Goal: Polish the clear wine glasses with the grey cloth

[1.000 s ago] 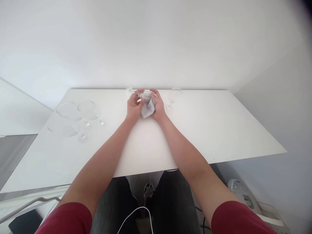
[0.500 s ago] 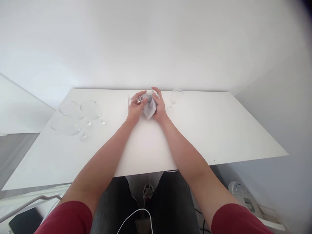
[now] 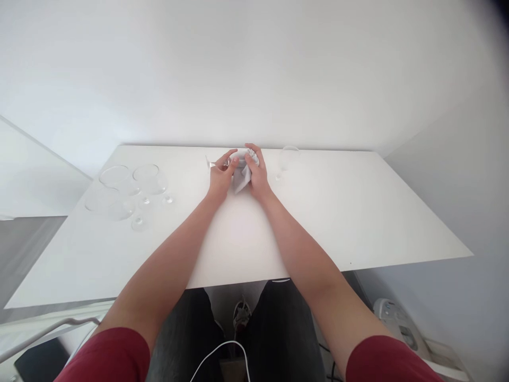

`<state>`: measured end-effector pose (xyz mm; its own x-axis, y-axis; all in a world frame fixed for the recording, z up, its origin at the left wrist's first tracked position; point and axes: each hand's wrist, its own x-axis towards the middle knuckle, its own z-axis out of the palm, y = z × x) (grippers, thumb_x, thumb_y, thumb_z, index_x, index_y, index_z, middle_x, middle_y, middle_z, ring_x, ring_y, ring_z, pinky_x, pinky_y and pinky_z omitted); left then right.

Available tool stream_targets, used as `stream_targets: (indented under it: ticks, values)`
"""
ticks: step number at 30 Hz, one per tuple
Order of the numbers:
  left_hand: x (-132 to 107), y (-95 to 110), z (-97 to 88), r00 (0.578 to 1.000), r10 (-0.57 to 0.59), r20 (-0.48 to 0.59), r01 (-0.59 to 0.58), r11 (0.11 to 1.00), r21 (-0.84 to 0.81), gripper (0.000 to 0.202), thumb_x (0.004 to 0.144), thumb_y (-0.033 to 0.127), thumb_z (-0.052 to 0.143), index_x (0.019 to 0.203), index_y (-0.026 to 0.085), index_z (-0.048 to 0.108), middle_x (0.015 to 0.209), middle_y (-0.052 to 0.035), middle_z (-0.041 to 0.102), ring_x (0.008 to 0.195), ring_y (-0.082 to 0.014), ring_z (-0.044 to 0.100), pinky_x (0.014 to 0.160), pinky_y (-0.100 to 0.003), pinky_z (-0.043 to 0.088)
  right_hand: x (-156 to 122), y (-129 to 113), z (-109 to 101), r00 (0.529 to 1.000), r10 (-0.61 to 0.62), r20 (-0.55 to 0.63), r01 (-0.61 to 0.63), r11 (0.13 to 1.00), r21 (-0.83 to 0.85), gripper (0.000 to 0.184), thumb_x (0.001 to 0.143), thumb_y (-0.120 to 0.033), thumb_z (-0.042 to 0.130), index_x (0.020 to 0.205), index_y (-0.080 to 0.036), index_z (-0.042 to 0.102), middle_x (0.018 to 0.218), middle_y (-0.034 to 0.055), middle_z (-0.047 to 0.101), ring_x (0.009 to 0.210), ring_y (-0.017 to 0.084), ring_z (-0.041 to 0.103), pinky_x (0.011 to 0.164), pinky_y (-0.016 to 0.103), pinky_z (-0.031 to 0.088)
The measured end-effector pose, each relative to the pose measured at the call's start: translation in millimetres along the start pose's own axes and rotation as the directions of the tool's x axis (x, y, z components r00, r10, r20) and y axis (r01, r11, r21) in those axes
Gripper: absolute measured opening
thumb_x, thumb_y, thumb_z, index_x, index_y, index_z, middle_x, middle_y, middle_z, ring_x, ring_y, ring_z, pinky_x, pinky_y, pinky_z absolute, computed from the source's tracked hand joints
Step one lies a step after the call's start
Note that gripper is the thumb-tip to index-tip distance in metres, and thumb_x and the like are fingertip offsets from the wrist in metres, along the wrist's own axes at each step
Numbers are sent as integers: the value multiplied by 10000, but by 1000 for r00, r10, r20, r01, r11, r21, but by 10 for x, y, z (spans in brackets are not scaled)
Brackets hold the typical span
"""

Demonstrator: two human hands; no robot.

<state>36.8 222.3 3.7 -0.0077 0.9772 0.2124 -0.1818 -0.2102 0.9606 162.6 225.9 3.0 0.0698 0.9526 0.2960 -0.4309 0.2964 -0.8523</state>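
My left hand point(image 3: 220, 178) is closed around the stem of a clear wine glass point(image 3: 217, 162) that lies tilted, its foot pointing left. My right hand point(image 3: 257, 175) is closed on a grey cloth point(image 3: 240, 178) pressed around the glass's bowl, which is mostly hidden. Both hands hover just above the far middle of the white table point(image 3: 338, 212).
Another clear wine glass point(image 3: 287, 159) stands upright just right of my hands. Three clear wine glasses point(image 3: 131, 191) stand grouped at the table's far left. A white wall rises behind the table. Below the near edge are my legs, a white cable and a white device point(image 3: 397, 318).
My hands have shifted slightly and the cloth has turned around the bowl. The glass's foot now points further left. The view has drifted a little.
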Motion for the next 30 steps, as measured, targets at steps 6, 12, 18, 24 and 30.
stream_targets:
  ticks: [6, 12, 18, 24, 30]
  values:
    - [13, -55, 0, 991, 83, 104, -90, 994, 62, 531, 873, 640, 713, 1233, 251, 732, 967, -55, 738, 859, -169, 702, 775, -283, 580, -3, -1, 8, 997, 70, 10, -71, 994, 83, 326, 838, -519, 778, 966, -287, 589, 801, -54, 589, 706, 123, 612, 640, 245, 553]
    - [46, -130, -4, 977, 23, 211, -14, 999, -45, 787, 710, 490, 914, 1410, 276, 625, 1262, -96, 707, 955, -183, 738, 874, -331, 615, 90, 34, -116, 983, 47, -178, -4, 972, 235, 425, 756, -437, 847, 998, -313, 520, 828, -71, 604, 733, 127, 666, 601, 239, 555]
    - [58, -32, 2, 963, -187, 194, 234, 938, -256, 515, 791, 580, 820, 1115, 201, 689, 991, -67, 749, 796, -186, 760, 747, -323, 641, 116, 57, -172, 962, 42, -270, 25, 970, 242, 383, 802, -497, 772, 972, -296, 495, 833, -54, 626, 806, 149, 685, 661, 269, 584]
    - [-14, 33, 15, 813, -350, 466, 477, 859, -186, 521, 762, 584, 847, 1023, 212, 593, 839, -9, 676, 543, -134, 669, 489, -262, 536, 40, -31, -88, 967, 16, -254, 19, 990, 137, 379, 774, -440, 793, 978, -308, 503, 819, -68, 594, 710, 129, 623, 613, 246, 557]
    - [-18, 53, 2, 851, -341, 400, 429, 890, -156, 530, 731, 453, 904, 1103, 208, 616, 963, -38, 711, 611, -134, 699, 519, -255, 543, 56, -11, -68, 964, 4, -265, 43, 985, 170, 334, 803, -446, 752, 1020, -314, 535, 827, -55, 596, 744, 139, 630, 637, 244, 552]
